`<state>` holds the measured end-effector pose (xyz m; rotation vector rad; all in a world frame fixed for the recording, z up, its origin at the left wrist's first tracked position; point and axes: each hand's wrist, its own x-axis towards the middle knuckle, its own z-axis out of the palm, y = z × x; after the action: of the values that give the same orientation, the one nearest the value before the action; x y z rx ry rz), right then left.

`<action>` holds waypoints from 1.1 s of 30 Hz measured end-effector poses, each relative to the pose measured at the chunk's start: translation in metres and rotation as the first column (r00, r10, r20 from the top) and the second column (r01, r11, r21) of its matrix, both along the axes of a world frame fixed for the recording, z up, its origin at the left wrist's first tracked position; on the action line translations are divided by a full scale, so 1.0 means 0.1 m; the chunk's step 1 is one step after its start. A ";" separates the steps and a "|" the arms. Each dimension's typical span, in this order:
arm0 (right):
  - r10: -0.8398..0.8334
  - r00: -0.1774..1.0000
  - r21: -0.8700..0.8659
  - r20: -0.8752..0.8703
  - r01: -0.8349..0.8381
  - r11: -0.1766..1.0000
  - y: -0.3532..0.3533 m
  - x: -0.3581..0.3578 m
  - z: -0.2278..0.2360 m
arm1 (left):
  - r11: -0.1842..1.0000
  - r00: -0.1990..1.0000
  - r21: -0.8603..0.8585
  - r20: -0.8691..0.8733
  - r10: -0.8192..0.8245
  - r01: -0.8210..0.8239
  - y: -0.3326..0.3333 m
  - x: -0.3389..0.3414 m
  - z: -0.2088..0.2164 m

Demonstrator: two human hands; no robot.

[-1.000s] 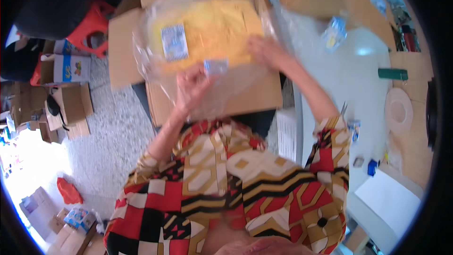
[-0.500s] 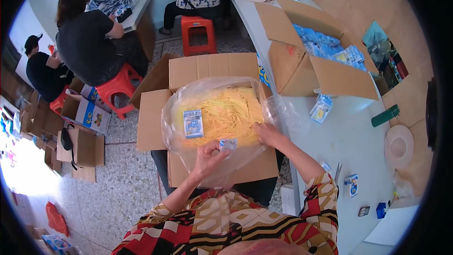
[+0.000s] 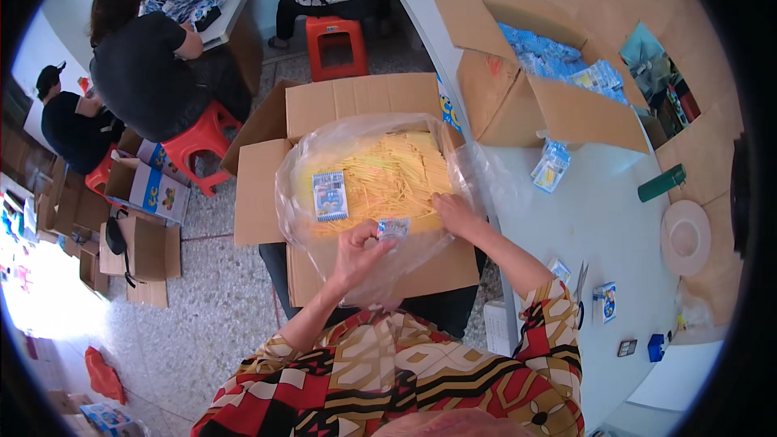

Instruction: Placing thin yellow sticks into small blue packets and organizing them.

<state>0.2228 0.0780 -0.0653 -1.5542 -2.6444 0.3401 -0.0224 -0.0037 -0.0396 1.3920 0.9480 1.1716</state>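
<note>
An open cardboard box (image 3: 364,95) sits in front of me, lined with a clear plastic bag (image 3: 293,168). Thin yellow sticks (image 3: 388,166) fill it in a loose heap. My left hand (image 3: 356,257), at the box's near side, pinches a small blue-and-white packet (image 3: 394,229) between thumb and fingers. Over at the right edge of the heap, my right hand (image 3: 456,215) has its fingers bunched together against the sticks; whatever is between its fingertips is hidden. A similar blue packet (image 3: 330,196) lies flat on the sticks to the left.
On the white table (image 3: 558,231) at right stand a carton (image 3: 506,109) of blue packets, a loose packet (image 3: 550,167), a green bottle (image 3: 661,183), a hat (image 3: 685,237) and scissors (image 3: 581,283). Co-workers sit ahead and left on red stools (image 3: 335,48). More cartons (image 3: 133,251) stand on the floor at left.
The whole view has shifted slightly, so the box appears a little higher. Both hands keep nearly the same places over the box, the left still pinching the packet.
</note>
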 end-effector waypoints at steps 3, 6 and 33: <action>-0.048 0.998 -0.070 -0.028 0.046 0.996 0.02 0.05 -0.10 | 1.000 1.000 -0.021 -0.006 0.005 -0.005 0.00 0.00 0.00; -0.030 1.000 -0.145 0.000 0.030 0.989 0.12 0.12 -0.16 | 0.997 0.994 0.012 -0.073 0.081 -0.080 0.04 0.04 0.12; 0.057 0.982 -0.159 -0.182 -0.086 0.983 0.36 0.21 -0.03 | 0.994 0.996 -0.106 0.078 0.046 -0.038 0.07 0.07 0.17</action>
<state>0.2438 0.1142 -0.0687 -1.3976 -2.5954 0.6865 -0.0153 0.0032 -0.0222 1.2376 0.9718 1.1835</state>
